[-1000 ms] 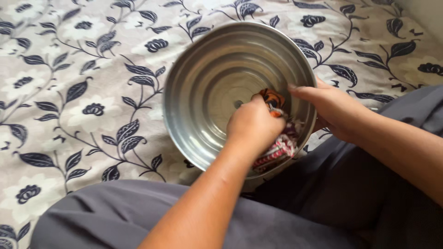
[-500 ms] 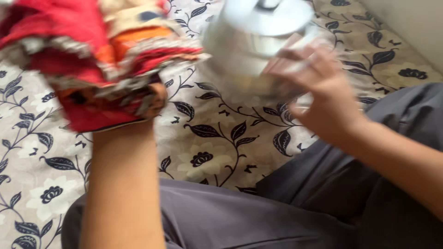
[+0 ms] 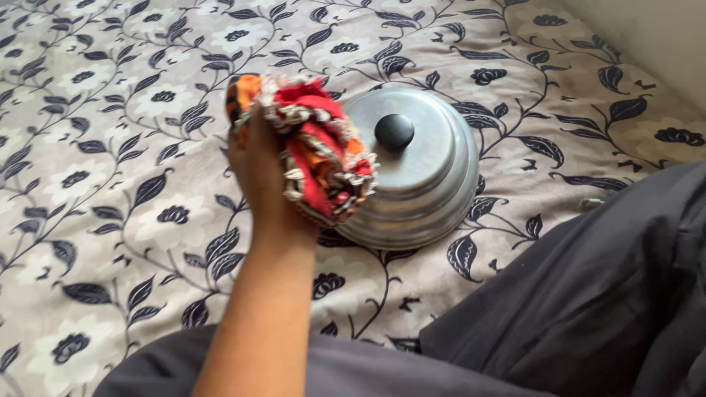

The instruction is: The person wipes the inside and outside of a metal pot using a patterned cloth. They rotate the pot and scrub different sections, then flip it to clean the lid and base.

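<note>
Left hand raised above the bedding, clenched on a bunched cloth of red, orange and white with a frayed pale edging. Cloth bulging out to the hand's 3 o'clock side, overlapping in view the left rim of a metal lid. Whether cloth and lid touch: cannot tell. Lid lying dome-up, ridged in concentric steps, with a round black knob at its centre, at 3 o'clock from the hand and just beside it. Underneath all, a beige bedsheet printed with dark leaves and flowers. Grey trousers filling the frame from 4 to 7 o'clock, forearm rising over them from 6 o'clock. Pale wall at 1 o'clock. Right hand out of sight, so nothing to tell of its grip.
</note>
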